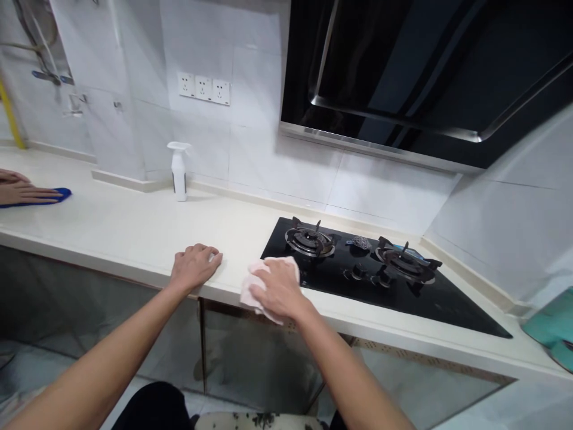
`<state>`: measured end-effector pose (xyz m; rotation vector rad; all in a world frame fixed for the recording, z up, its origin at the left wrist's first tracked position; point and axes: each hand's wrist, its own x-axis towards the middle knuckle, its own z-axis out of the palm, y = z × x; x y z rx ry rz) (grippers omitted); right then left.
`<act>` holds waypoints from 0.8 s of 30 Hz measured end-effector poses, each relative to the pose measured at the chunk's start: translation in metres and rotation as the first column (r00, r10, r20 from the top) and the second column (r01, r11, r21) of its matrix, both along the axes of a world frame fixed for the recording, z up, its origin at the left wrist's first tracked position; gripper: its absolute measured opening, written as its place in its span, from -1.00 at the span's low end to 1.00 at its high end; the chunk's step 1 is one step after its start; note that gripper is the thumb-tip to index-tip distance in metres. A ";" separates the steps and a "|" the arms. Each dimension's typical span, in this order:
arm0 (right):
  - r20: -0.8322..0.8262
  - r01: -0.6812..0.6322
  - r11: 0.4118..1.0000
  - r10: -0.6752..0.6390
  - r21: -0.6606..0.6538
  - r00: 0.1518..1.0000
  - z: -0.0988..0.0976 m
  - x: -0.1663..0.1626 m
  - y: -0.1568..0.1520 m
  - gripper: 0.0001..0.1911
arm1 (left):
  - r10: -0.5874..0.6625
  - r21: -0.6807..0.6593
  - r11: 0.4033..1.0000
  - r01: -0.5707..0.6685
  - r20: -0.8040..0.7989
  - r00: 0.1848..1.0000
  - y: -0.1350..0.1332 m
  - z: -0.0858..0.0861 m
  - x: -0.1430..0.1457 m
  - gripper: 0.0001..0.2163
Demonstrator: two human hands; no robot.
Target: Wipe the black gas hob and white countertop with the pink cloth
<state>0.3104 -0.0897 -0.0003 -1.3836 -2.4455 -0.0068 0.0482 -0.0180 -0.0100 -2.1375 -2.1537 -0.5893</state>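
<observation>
My left hand point(197, 266) rests on the countertop near its front edge, its fingers curled in and nothing visible held. To the right, my right hand point(281, 288) presses a pale pink cloth point(251, 289) against the counter. The cloth lies at the front left corner of the black gas stove point(326, 282), part of it hanging over the counter's edge. My palm covers some of the cloth.
A white spray bottle point(179, 173) stands by the wall. At far left another person's hands point(22, 190) lie on a blue cloth point(65, 193). A steel scrubber point(360, 242) sits between burners. The range hood point(385, 77) hangs above; a green object point(553, 328) is at right.
</observation>
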 end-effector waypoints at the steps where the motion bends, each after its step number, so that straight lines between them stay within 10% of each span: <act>1: 0.008 -0.054 0.998 0.054 -0.017 0.999 0.003 -0.020 0.009 -0.46 | 0.004 -0.005 1.000 -0.004 0.005 1.000 0.000 0.001 -0.001 -0.46; 5: 0.025 -0.155 0.988 0.156 -0.021 0.988 0.007 -0.068 0.029 -0.45 | 0.011 -0.016 1.000 -0.011 -0.004 1.000 0.002 0.002 -0.003 -0.44; 10: -0.060 -0.164 0.986 0.165 0.026 0.984 0.002 -0.041 0.013 -0.49 | 0.020 0.006 1.000 -0.021 0.007 1.000 0.004 -0.001 -0.005 -0.47; 18: -0.144 0.220 0.969 -0.204 0.113 0.968 -0.023 0.109 -0.047 -0.59 | 0.020 0.021 1.000 -0.021 0.046 0.999 0.001 -0.001 -0.004 -0.54; 24: -0.154 0.643 0.754 -0.626 0.131 0.765 -0.048 0.260 -0.084 -0.36 | 0.023 0.040 0.999 -0.026 0.062 0.998 0.002 -0.006 -0.005 -0.56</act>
